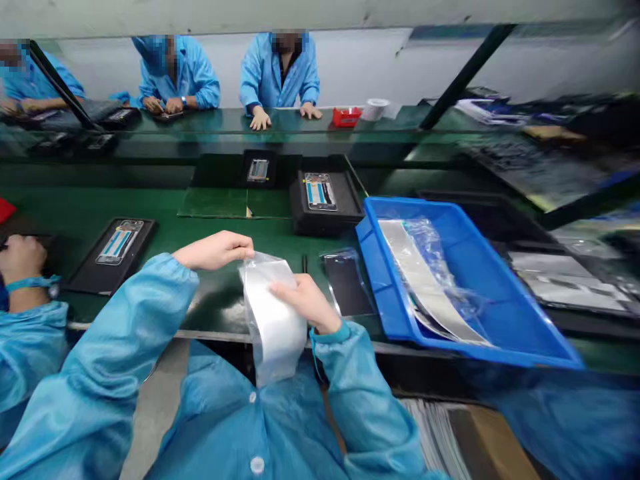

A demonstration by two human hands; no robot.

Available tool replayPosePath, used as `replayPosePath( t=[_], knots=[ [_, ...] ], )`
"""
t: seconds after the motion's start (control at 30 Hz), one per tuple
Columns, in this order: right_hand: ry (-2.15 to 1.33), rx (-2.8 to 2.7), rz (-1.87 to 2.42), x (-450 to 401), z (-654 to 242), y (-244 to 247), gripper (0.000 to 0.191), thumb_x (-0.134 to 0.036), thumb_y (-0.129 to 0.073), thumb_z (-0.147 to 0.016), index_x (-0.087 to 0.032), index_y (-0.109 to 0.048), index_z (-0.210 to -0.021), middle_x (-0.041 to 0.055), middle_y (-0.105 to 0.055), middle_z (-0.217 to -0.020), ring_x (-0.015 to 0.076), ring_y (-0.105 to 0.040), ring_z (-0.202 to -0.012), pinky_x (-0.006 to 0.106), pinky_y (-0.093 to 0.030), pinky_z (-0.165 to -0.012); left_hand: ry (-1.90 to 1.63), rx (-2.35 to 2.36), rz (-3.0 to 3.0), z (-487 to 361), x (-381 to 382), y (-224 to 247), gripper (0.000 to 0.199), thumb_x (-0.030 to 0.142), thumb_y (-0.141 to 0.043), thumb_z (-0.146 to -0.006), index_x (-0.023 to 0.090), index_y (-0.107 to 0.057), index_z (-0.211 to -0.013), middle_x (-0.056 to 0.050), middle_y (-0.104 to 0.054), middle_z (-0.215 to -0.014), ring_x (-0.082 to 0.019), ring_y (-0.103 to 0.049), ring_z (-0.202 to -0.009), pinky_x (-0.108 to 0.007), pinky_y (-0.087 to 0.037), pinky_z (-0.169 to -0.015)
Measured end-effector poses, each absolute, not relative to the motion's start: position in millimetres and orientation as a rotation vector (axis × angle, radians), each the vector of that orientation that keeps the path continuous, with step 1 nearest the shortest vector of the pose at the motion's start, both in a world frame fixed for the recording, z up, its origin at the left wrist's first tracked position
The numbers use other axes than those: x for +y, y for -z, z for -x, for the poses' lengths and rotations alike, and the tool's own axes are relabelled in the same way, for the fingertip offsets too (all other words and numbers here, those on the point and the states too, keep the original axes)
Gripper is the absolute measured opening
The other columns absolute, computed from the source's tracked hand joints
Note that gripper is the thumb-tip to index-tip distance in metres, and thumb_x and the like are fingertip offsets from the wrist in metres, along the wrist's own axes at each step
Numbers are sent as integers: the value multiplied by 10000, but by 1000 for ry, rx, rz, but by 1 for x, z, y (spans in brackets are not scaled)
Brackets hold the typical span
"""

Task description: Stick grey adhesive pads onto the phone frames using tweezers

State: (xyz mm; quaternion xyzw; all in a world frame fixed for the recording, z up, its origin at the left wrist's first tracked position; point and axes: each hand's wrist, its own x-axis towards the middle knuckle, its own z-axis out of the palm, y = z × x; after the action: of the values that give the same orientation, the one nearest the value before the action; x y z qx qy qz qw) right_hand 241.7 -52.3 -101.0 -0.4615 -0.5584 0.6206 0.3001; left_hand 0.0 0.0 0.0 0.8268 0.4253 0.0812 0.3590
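- We hold a clear bag (275, 330) of white sheeting (265, 293) over the surface's (173, 233) near edge.
- Our left hand (220, 251) pinches its top corner; our right hand (306, 301) grips its right side.
- Loosening either grip could drop sheeting off that edge.

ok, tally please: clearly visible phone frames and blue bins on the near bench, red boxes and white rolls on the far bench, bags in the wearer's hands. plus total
Phone frames: 3
Blue bin: 1
Red box: 1
White roll: 1
Held bag: 1
Total: 7
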Motion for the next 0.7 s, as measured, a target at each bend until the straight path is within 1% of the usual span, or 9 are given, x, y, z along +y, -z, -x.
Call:
replayPosePath(
  t=[0.07, 0.1, 0.17, 0.27, 0.33, 0.43, 0.53, 0.6, 0.7],
  knots=[
    [-1564, -1444, 1215, -58, -229, 98, 567, -568, -841, -605, -101, -733, -908, 75, -728, -808, 207, -645, -712, 291, -490, -636, -296, 1138, -2126, -9, -7, 5, 381, 471, -420, -963, 172, -531, -756, 26, -504, -702, -120, -439, -672, -246, -332, -621],
    [-1526, -1434, 1231, -60, -223, 97, 592, -542, -869, -567, -109, -736, -948, 81, -740, -856, 222, -658, -755, 302, -504, -669, -326, 1152, -2127, -12, -10, 7, 383, 466, -412, -965, 173, -514, -741, 29, -486, -685, -117, -427, -657, -246, -322, -608],
    [-1435, -1430, 1331, -64, -213, 95, 589, -491, -902, -518, -114, -746, -943, 98, -752, -896, 245, -672, -803, 314, -513, -688, -361, 1169, -2131, -15, -14, 10, 387, 461, -403, -969, 176, -495, -724, 31, -466, -664, -115, -414, -635, -245, -312, -588],
    [-1381, -1460, 1470, -67, -210, 95, 480, -457, -886, -556, -102, -760, -853, 108, -753, -841, 247, -676, -769, 306, -502, -640, -308, 1157, -2196, -12, -16, 10, 378, 442, -406, -982, 176, -510, -733, 26, -490, -663, -118, -434, -625, -245, -320, -582],
    [-1418, -1524, 1459, -66, -215, 95, 438, -444, -874, -580, -95, -764, -821, 87, -742, -785, 227, -664, -722, 291, -492, -617, -200, 1136, -2325, -7, -17, 8, 353, 399, -415, -996, 175, -532, -748, 14, -532, -689, -126, -468, -641, -249, -341, -602],
    [-1461, -1649, 1411, -65, -226, 97, 405, -454, -867, -589, -96, -753, -741, 46, -702, -677, 202, -631, -656, 267, -466, -564, -27, 1123, -2614, -4, -19, 4, 293, 296, -414, -1009, 170, -572, -798, -24, -586, -782, -151, -517, -694, -272, -371, -640],
    [-1463, -1687, 1410, -62, -232, 99, 400, -463, -856, -604, -96, -747, -719, 35, -684, -643, 191, -614, -630, 260, -450, -539, 53, 1150, -2857, -4, -23, 4, 224, 202, -419, -996, 157, -599, -872, -64, -603, -863, -186, -551, -763, -295, -377, -647],
    [-1435, -1672, 1452, -62, -231, 99, 398, -452, -854, -609, -89, -753, -736, 46, -696, -660, 195, -618, -634, 267, -457, -548, -32, 1260, -2821, -6, -27, 6, 219, 236, -435, -999, 157, -592, -868, -62, -605, -858, -185, -554, -759, -293, -376, -641],
    [-1426, -1610, 1461, -63, -228, 99, 399, -434, -850, -620, -84, -774, -798, 74, -736, -727, 219, -654, -677, 285, -489, -588, -234, 1420, -2505, -9, -35, 14, 338, 418, -455, -1000, 183, -536, -771, -9, -577, -737, -148, -515, -649, -272, -360, -613]
  ],
)
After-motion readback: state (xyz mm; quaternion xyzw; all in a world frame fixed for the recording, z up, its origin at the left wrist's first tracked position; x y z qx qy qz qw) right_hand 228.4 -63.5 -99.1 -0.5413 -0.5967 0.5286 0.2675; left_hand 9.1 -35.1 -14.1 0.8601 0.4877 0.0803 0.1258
